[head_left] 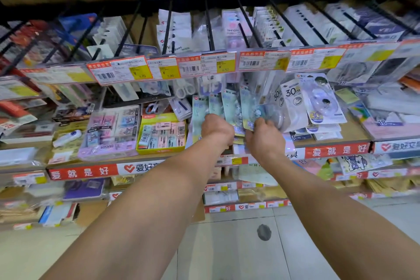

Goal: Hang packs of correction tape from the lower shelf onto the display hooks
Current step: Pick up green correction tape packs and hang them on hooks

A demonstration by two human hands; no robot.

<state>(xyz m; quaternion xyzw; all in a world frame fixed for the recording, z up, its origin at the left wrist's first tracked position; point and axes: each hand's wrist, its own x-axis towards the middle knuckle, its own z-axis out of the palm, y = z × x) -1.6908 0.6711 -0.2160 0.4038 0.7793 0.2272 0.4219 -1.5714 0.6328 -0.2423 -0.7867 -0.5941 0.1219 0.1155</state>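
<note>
Several light-blue packs of correction tape (pixel 229 107) stand in a row on the lower shelf (pixel 336 141), under the price-label strip. My left hand (pixel 217 128) reaches into the row with curled fingers around the packs at its left end. My right hand (pixel 264 137) grips one light-blue pack (pixel 250 109) by its lower edge and holds it upright. Black display hooks (pixel 210 20) jut out above, some bearing hanging packs. More tape packs marked 30m (pixel 293 100) lean to the right of my hands.
A yellow box of erasers (pixel 162 134) and a purple eraser box (pixel 111 132) sit left of my hands. Orange price labels (pixel 204 65) run along the hook ends. Lower shelves hold more stationery, and grey floor tiles lie below.
</note>
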